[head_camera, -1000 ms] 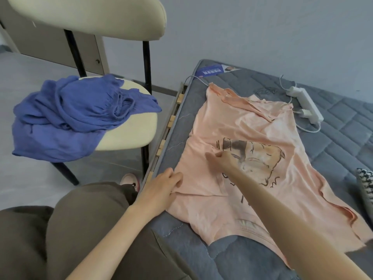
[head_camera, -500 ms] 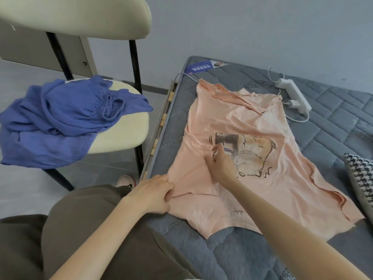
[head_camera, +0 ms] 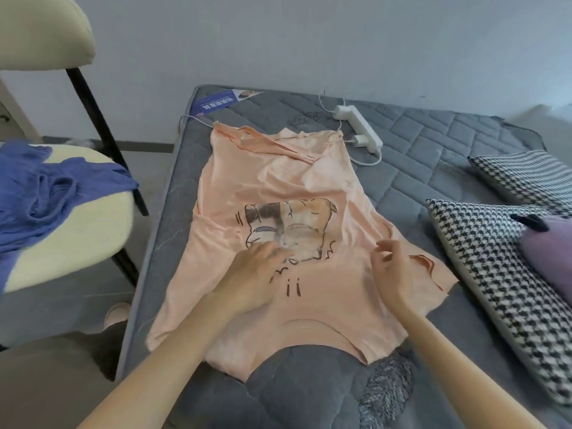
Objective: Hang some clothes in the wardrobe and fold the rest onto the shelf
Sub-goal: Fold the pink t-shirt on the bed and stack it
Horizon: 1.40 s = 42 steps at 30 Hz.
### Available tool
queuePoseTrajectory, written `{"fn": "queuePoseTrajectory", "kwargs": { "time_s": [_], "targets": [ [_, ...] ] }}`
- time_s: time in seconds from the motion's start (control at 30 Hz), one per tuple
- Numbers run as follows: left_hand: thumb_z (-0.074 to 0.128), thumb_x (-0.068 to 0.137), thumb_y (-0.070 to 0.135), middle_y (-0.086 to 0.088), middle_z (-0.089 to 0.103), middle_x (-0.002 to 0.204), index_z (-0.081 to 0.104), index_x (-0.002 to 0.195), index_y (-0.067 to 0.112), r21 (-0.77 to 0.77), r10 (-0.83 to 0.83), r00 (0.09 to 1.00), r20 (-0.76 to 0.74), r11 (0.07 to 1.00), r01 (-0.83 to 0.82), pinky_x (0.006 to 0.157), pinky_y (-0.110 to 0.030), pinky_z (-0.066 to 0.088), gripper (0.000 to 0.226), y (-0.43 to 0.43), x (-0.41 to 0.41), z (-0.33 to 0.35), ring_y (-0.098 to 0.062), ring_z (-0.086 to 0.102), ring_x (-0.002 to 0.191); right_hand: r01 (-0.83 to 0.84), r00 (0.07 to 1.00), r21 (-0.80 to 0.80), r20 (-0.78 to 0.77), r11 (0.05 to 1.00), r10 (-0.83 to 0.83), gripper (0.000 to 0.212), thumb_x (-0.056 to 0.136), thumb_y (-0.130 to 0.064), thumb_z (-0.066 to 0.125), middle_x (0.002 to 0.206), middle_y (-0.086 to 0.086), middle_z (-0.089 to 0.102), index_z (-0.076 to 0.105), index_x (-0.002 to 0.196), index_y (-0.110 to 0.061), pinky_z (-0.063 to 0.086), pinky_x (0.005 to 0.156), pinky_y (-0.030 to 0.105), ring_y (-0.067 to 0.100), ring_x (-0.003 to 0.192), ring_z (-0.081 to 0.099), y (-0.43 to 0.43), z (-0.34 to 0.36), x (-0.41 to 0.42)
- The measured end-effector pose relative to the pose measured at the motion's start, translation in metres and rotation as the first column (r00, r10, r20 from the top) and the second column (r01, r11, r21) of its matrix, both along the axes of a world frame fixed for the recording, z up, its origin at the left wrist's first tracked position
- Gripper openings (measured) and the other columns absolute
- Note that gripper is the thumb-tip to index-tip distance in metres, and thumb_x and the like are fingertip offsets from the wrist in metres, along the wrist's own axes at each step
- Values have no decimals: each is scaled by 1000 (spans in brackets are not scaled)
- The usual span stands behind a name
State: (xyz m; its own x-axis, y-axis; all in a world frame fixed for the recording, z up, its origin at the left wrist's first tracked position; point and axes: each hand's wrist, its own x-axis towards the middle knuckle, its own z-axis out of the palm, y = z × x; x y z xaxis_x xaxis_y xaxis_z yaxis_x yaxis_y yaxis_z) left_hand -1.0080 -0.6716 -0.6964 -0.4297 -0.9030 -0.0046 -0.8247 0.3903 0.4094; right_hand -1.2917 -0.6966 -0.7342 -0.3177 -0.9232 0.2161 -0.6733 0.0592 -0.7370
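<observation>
Peach T-shirt [head_camera: 278, 168] lies spread on the grey mattress [head_camera: 433, 156], print up, collar at the far end and hem toward the person. Laid flat like this it gives a firm, wide surface for smoothing and creasing, so this one is probably meant for the shelf rather than a hanger.

Left hand [head_camera: 253, 274] rests palm-down on the cloth at the lower edge of the print, fingers straight and together. It grips nothing and is likely pinning the middle so the fabric does not slide.

Right hand [head_camera: 393, 270] sits over the shirt's right side, beside a wrinkled sleeve edge. Wrist is raised, fingers loosely curled, thumb and forefinger apart, with no cloth visibly between them (contact with the fabric is hard to judge). It looks poised to pick up that side.

Both forearms reach in from the near edge, roughly parallel.

Blue garment [head_camera: 46, 193] is heaped on the chair [head_camera: 77, 243] to the left, not yet dealt with. A power strip [head_camera: 360, 125] lies just beyond the collar and checked cushions [head_camera: 495, 274] to the right, well clear of the hands.
</observation>
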Motion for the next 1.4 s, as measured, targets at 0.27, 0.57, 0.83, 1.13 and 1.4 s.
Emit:
{"fn": "queuePoseTrajectory", "kwargs": {
  "time_s": [0.27,0.57,0.83,1.13,1.4],
  "targets": [
    [32,101,36,13,-15,158,5,148,47,283,-90,979,185,958,34,112,-63,-4,56,-18,-77,-29,-35,-22,143,393,890,119,-298,912,-344,47,79,-11,63,130,19,48,50,123,-3,23,103,39,36,120,38,15,-22,-109],
    [49,94,47,15,-20,156,5,145,55,369,-111,961,253,929,10,110,-68,3,68,-30,-81,-39,-44,-16,142,289,848,-94,-436,953,-300,14,95,-17,53,104,9,62,63,95,-7,38,83,35,24,97,46,5,-14,-121],
    [56,86,45,16,-9,158,17,141,59,370,-123,973,197,928,42,110,-65,20,69,-42,-73,-52,-40,16,143,129,942,1,-313,992,-122,30,91,-41,42,67,4,63,55,91,-14,43,61,37,29,65,58,-4,66,-64],
    [46,95,33,15,3,158,32,142,48,334,-77,995,64,941,51,114,-62,13,51,-36,-60,-53,-38,2,145,-144,978,363,-89,921,188,26,95,-40,48,69,-10,70,66,81,-26,55,75,34,8,61,65,-2,56,-11],
    [45,95,35,13,13,158,38,139,48,355,-40,998,48,935,21,113,-58,21,47,-39,-63,-51,-38,13,145,-216,918,221,-287,951,275,34,94,-9,44,124,-2,55,64,116,-25,47,83,37,17,105,55,-63,39,-33]
  ]
}}
